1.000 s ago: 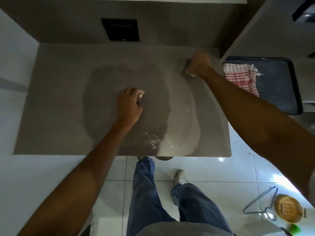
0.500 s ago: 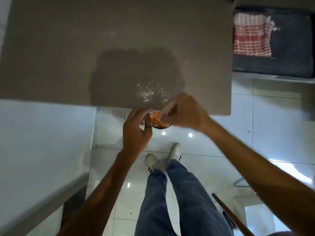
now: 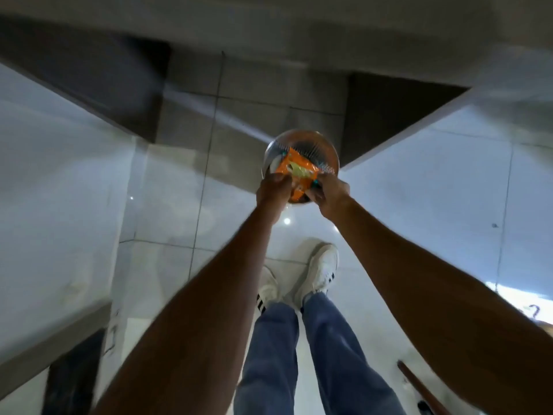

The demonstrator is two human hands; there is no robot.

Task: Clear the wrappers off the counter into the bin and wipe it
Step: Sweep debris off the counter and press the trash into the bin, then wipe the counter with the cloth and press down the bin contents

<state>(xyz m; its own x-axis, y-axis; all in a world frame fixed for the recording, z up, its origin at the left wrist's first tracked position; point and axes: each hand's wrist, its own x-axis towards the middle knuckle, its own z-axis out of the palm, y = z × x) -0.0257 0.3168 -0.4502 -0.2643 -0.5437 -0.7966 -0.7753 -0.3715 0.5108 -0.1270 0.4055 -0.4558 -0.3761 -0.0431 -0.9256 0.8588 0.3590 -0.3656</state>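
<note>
Orange wrapper [image 3: 299,175]: pinched at its near edges between the left hand [image 3: 273,187] and the right hand [image 3: 330,194], each grip closed on it, spread flat directly above the mouth of the round mesh bin [image 3: 300,145] standing on the tiled floor [image 3: 419,205] ahead of the white shoes [image 3: 321,271]. Risk, as judged: light foil let go unevenly could catch the rim or flutter past onto the tiles, and a knock from either hand could tip the light bin; the desk itself is not clearly in view and, going by the task, remains to be wiped
</note>
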